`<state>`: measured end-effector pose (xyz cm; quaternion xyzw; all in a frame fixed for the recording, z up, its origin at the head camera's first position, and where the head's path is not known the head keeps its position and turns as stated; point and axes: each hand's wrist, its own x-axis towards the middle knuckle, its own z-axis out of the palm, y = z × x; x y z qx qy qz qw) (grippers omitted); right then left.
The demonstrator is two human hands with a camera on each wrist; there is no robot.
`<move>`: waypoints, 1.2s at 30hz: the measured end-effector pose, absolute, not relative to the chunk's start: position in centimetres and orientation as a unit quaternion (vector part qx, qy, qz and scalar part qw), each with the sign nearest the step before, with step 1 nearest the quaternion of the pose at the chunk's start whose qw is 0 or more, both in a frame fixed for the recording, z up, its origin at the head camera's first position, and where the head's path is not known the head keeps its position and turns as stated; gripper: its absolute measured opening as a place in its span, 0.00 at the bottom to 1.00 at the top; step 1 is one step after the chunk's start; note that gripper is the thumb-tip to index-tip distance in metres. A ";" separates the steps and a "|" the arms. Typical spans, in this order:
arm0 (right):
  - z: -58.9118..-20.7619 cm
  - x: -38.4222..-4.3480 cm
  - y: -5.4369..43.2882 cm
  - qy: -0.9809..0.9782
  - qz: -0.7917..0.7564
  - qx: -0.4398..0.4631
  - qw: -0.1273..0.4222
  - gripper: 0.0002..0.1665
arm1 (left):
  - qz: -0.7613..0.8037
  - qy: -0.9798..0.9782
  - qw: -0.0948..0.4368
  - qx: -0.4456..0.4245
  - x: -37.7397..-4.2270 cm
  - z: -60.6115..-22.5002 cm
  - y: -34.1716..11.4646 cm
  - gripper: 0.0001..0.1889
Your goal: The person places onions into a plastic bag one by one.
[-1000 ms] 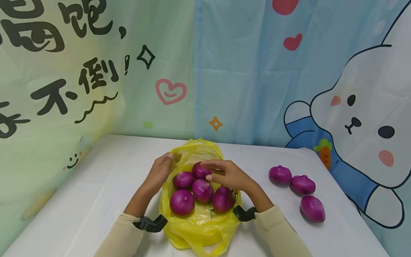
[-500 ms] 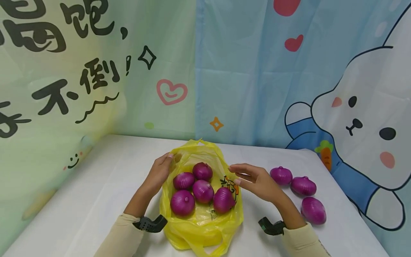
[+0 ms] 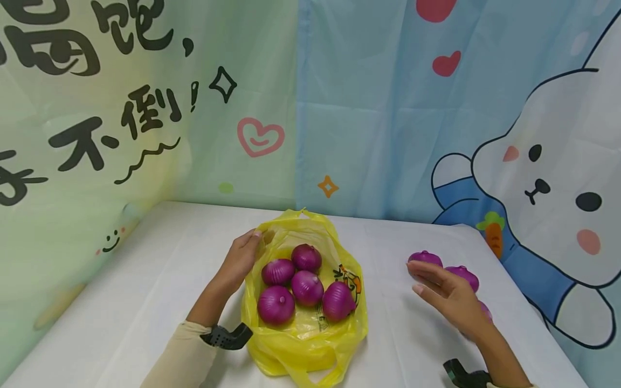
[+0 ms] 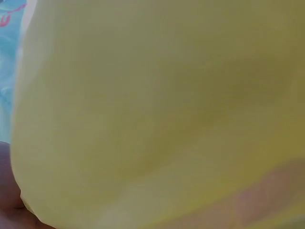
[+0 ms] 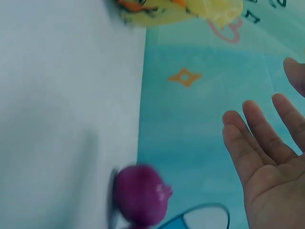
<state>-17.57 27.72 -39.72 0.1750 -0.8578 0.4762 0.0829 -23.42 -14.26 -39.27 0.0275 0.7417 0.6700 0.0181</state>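
Note:
A yellow plastic bag (image 3: 301,347) lies with its mouth spread, and several purple onions (image 3: 307,288) rest inside it. My left hand (image 3: 240,261) pinches the bag's upper left edge between thumb and fingers. Yellow plastic (image 4: 143,95) fills most of the left wrist view and hides much of that hand. Over to the right, my right hand (image 3: 453,299) hovers with relaxed, parted fingers and nothing in them. It partly covers three loose onions (image 3: 425,257) on the table. In the right wrist view, its palm (image 5: 274,186) shows bare, apart from an onion (image 5: 141,194).
A white cloth covers the table (image 3: 160,269). Behind it hangs a printed backdrop (image 3: 349,134) in green and blue, with a cartoon rabbit (image 3: 553,178) on the right. Handle loops of the bag lie toward the front.
My right hand has left the onions inside the bag and swung right, over the loose onions. The left hand keeps its hold on the bag's edge.

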 end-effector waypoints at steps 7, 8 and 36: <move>-40.7 -16.2 30.9 -0.884 0.438 0.113 0.120 0.29 | 0.672 0.740 0.019 0.029 -23.5 -39.3 -14.2 0.24; -40.8 -16.1 31.4 -0.889 0.431 0.099 0.122 0.30 | 0.671 0.740 0.019 0.030 -23.5 -39.3 -14.2 0.24; -43.8 -16.1 37.3 -0.938 0.328 -0.095 -0.054 0.60 | 0.671 0.741 0.025 0.030 -23.5 -39.4 -14.3 0.24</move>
